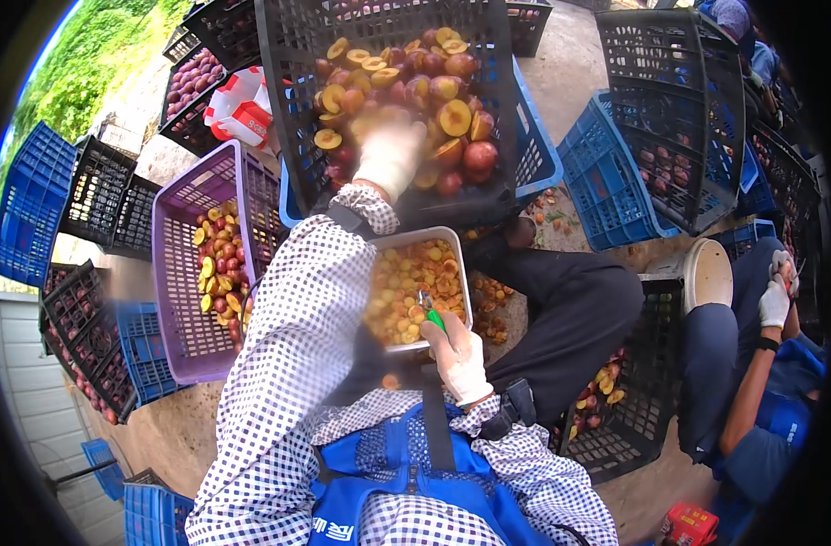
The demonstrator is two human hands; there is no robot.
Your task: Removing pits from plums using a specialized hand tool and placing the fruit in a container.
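Observation:
My left hand (390,151), in a white glove, reaches into a black plastic crate (388,208) of plums. It is blurred by motion, and whether its fingers hold a plum cannot be made out. Around it lie plum halves (454,118) with yellow flesh and whole red plums (480,156). My right hand (459,358), also gloved, is closed on the green handle of a small metal-tipped hand tool (433,314). The tool's tip is over a white rectangular tub (462,254), which holds plum pits and scraps of flesh (401,293).
A purple crate (173,286) with halved plums stands on the left. Blue crates (596,184) and black ones (654,75) are stacked at right. Scraps litter the floor (555,218) beyond my bent leg (579,286). Close by on the right, a co-worker's gloved hands (775,300) hold something reddish.

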